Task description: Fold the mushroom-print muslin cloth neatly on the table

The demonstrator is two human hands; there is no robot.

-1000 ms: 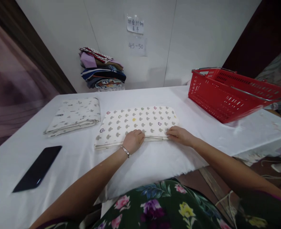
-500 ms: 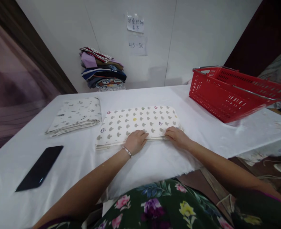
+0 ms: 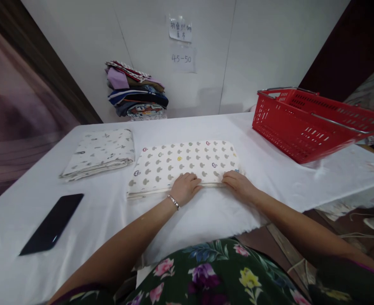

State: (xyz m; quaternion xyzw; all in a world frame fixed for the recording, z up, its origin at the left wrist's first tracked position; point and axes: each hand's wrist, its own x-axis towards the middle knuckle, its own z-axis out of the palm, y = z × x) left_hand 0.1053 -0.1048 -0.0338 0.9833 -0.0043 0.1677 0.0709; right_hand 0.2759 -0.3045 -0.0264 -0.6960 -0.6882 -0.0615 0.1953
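A folded cream cloth with a mushroom print lies in the middle of the white-covered table. My left hand, with a bracelet on the wrist, rests on the cloth's near edge, fingers curled over it. A little to the right, my right hand grips the same near edge with bent fingers. Both hands touch the cloth and sit close together.
A second folded patterned cloth lies to the left. A dark phone rests near the left front edge. A red plastic basket stands at the right. A stack of folded fabrics sits against the back wall.
My left hand has slid a little to the right along the cloth's near edge, toward my right hand. The cloth has stayed in place.
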